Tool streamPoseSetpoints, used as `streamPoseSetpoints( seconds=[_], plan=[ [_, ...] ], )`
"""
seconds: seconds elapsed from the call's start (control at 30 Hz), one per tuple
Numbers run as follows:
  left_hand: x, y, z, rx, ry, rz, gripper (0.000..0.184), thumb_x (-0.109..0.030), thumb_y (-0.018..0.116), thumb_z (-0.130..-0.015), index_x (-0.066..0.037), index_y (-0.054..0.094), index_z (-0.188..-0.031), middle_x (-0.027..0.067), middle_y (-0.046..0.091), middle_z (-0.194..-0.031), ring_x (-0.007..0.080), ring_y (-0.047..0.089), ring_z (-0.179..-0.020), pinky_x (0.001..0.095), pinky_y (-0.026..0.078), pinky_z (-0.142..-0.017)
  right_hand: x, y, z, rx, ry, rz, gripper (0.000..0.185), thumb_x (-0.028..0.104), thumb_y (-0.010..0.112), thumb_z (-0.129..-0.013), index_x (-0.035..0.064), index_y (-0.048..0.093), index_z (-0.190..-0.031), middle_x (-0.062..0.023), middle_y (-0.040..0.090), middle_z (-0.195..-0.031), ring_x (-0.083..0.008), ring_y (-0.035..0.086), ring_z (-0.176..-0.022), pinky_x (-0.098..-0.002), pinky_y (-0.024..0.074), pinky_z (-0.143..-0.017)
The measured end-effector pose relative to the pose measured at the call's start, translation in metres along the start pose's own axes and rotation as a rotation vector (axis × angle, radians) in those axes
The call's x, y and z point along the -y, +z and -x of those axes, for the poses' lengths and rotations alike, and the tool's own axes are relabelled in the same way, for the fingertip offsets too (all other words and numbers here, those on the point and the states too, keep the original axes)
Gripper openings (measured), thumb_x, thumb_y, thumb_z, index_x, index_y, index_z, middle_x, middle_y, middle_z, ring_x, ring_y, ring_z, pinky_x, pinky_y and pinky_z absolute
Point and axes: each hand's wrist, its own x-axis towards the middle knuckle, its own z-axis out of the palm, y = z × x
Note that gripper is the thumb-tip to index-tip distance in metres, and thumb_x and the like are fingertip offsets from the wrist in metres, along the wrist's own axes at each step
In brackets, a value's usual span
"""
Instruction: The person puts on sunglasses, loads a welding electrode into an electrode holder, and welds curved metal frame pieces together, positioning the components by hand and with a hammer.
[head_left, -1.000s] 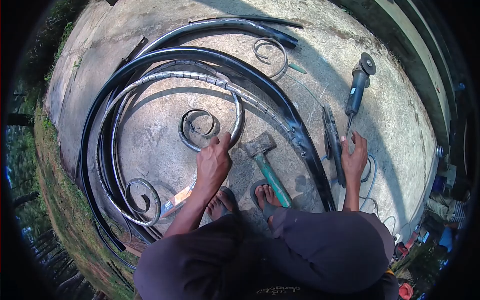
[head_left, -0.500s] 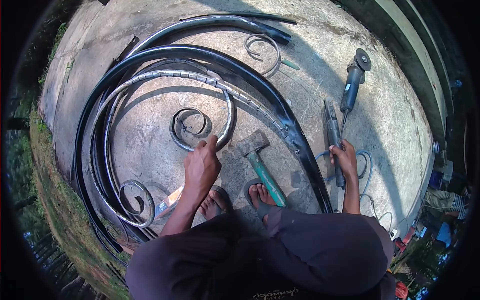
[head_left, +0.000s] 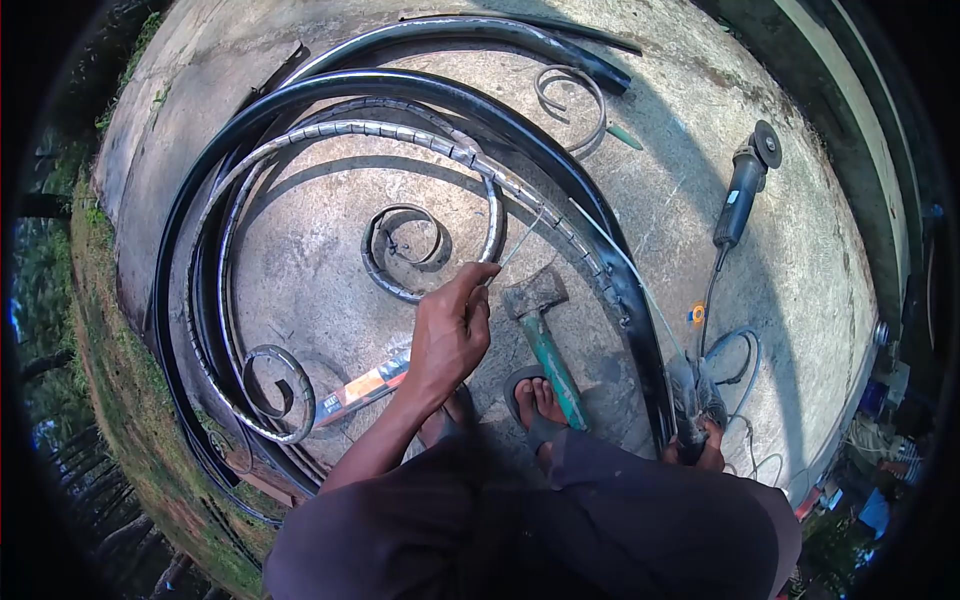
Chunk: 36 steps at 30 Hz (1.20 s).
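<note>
My left hand (head_left: 452, 325) is closed in a pinch on a thin rod (head_left: 522, 236) that points up and away over the bent metal strips. Beside my right knee, my right hand (head_left: 705, 450) grips a dark, shiny object (head_left: 692, 395) of unclear kind. A long pale rod (head_left: 630, 264) slants from that object toward the black curved tube (head_left: 610, 235). Just beyond my left hand lies a scroll of notched metal strip (head_left: 375, 270). Between my hands, near my foot, rests a hammer (head_left: 550, 360) with a green handle.
An angle grinder (head_left: 742, 195) lies at right, its cord running back toward me. An orange round item (head_left: 697, 314) is beside the cord. An orange and white box (head_left: 365, 388) lies by my left forearm. A small metal ring (head_left: 600, 105) sits farther out.
My left hand has left the metal scroll and now holds a thin rod. My right hand has drawn back toward my knee, and a pale rod now shows there. The view has shifted slightly.
</note>
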Motion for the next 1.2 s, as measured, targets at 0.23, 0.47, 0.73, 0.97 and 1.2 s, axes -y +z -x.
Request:
streamPoseSetpoints(
  seconds=[0.23,0.47,0.73,0.97,1.2],
  plan=[
    [0.000,0.003,-0.003,0.014,-0.020,-0.013,0.028,0.002,0.049,-0.091,-0.006,0.061,-0.115,0.0072,0.055,-0.062,0.0142,0.052,-0.056,0.0307,0.044,-0.055,0.035,-0.005,-0.003,0.001,-0.132,0.045,0.054,0.004,0.066,-0.060,0.0053,0.061,-0.114,-0.0160,0.065,-0.078,-0.0288,0.064,-0.064,-0.0376,0.0506,-0.060],
    [-0.009,-0.002,-0.006,0.024,-0.060,-0.066,0.026,0.005,0.053,-0.088,-0.003,0.062,-0.110,0.0215,0.064,-0.076,0.0358,0.065,-0.067,0.0398,0.048,-0.061,0.040,0.001,-0.013,0.050,-0.252,0.082,0.063,0.005,0.068,-0.058,0.0043,0.059,-0.121,-0.0173,0.065,-0.111,-0.0360,0.063,-0.096,-0.0439,0.0500,-0.086],
    [-0.012,-0.004,-0.009,0.013,0.003,-0.170,0.023,-0.003,0.054,-0.093,-0.006,0.065,-0.113,0.0092,0.057,-0.061,0.0170,0.055,-0.053,0.0336,0.044,-0.053,0.035,-0.001,-0.014,0.127,-0.159,0.078,0.065,0.006,0.067,-0.056,0.0016,0.058,-0.120,-0.0187,0.065,-0.106,-0.0376,0.064,-0.092,-0.0445,0.0511,-0.082],
    [-0.017,-0.004,-0.009,0.034,-0.023,-0.170,0.024,0.005,0.054,-0.087,-0.002,0.063,-0.108,0.0237,0.065,-0.083,0.0406,0.064,-0.070,0.0447,0.048,-0.061,0.028,-0.001,-0.020,0.119,-0.313,0.040,0.062,0.007,0.067,-0.055,-0.0010,0.057,-0.116,-0.0214,0.066,-0.095,-0.0386,0.067,-0.079,-0.0434,0.0543,-0.071],
    [-0.018,-0.003,-0.008,0.028,-0.005,-0.175,0.026,0.006,0.054,-0.087,-0.001,0.063,-0.109,0.0233,0.066,-0.085,0.0401,0.066,-0.073,0.0429,0.050,-0.064,0.035,-0.002,-0.018,0.127,-0.292,0.074,0.063,0.008,0.069,-0.056,0.0014,0.058,-0.117,-0.0204,0.066,-0.095,-0.0378,0.067,-0.079,-0.0433,0.0533,-0.073]
  ],
)
